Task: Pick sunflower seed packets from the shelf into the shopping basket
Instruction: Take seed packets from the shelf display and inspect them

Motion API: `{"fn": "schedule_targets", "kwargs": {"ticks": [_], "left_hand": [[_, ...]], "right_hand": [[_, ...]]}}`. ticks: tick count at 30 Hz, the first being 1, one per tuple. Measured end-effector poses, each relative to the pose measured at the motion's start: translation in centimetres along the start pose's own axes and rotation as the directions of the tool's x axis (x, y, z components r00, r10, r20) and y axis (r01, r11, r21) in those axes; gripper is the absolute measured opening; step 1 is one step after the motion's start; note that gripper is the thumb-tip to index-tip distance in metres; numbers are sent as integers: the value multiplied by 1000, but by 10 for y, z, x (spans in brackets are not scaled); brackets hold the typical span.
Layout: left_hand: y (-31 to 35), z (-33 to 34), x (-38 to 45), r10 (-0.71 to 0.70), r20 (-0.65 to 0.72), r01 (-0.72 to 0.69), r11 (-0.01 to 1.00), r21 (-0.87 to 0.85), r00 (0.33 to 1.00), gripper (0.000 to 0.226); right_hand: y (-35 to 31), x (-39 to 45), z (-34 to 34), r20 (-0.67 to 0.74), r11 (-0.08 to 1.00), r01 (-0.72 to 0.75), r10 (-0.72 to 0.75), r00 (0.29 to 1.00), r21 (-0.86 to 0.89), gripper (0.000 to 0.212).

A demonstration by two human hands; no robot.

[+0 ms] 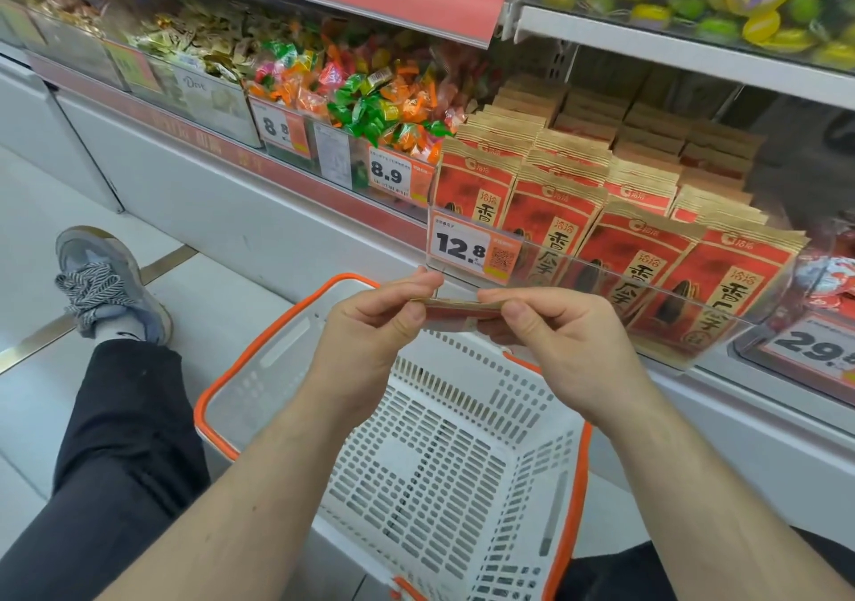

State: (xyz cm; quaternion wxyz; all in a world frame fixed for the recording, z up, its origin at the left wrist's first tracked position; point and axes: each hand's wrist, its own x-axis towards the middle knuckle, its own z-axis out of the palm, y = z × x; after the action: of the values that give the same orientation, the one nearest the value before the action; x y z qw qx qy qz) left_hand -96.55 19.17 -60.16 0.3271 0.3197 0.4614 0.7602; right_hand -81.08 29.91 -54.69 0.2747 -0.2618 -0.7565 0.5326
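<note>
At the centre of the frame I see 1 sunflower seed packet (455, 310) held edge-on, so only its thin tan and red rim shows and its face is hidden from me. My left hand (370, 323) pinches its left end between thumb and curled fingers, and my right hand (550, 337) pinches the right end the same way. The packet hangs above the far rim of the shopping basket (259, 369), a white slotted basket with orange trim whose near corner is cut off by the bottom edge.

Just beyond my hands, right of centre, the rows of red seed packets (647, 267) stand upright on the shelf (694, 52) behind a clear plastic rail (763, 323) that blurs their lower halves. A price tag reading 12.8 (467, 249) hangs on that rail beside my left fingertips. A second tag (819, 350) at the right edge is cut off after 29.

At upper centre lie wrapped candies (370, 91); the bins at upper left are too blurred to make out. At left, a grey sneaker (106, 276) and black trouser leg (115, 438) rest on the floor.
</note>
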Motion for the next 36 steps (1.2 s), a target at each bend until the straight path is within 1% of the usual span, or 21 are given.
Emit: {"fn": "schedule_targets", "kwargs": {"ticks": [3,4,6,8,10,13,15,16,18,20,23,26,29,33,36], "left_hand": [[1,-1,-1,17,22,-16,1000,-8,1000,35],[2,-1,-1,18,27,-18,1000,-11,999,38],[3,-1,-1,27,34,-27,1000,-3,999,34],[3,-2,-1,22,32,-23,999,42,999,22],[0,0,-2,-23,44,20,997,78,999,22],[-4,4,-7,-104,81,99,993,72,991,25],[-5,8,-9,-161,56,157,986,61,985,18],[-4,11,-9,-187,37,185,981,55,982,18],[-3,14,-8,-228,13,228,973,24,974,29],[-1,15,-6,-269,-8,269,963,-21,963,37],[1,16,-3,-336,-59,328,938,-110,940,40],[2,17,0,-382,-68,363,911,-199,922,42],[2,19,-2,-403,-33,387,896,-218,915,43],[-3,20,-8,-418,56,419,880,-222,907,40],[-3,22,-9,-418,70,422,875,-236,906,35]], "right_hand": [[-1,-2,-1,-3,1000,13,-13,1000,5,22],[-1,-2,-1,-3,1000,19,-19,1000,0,23],[-2,-3,-2,-2,999,33,-33,999,-10,26],[-2,-3,-2,-18,999,29,-30,999,-24,27],[-1,-2,-2,-48,999,-12,10,999,-36,27],[0,-1,0,-86,997,-77,75,993,-19,25],[2,0,1,-94,993,-113,115,989,23,23],[3,1,1,-87,990,-132,135,987,39,23],[5,3,0,-58,985,-172,173,983,26,23],[7,4,-3,-12,976,-215,215,976,-28,21],[9,4,-4,79,957,-273,281,956,-99,22],[9,3,-2,126,949,-272,292,948,-156,28],[9,3,-1,93,950,-273,289,953,-152,30],[13,5,0,29,951,-288,293,956,-114,32],[15,5,-2,33,951,-297,300,953,-83,31]]}}
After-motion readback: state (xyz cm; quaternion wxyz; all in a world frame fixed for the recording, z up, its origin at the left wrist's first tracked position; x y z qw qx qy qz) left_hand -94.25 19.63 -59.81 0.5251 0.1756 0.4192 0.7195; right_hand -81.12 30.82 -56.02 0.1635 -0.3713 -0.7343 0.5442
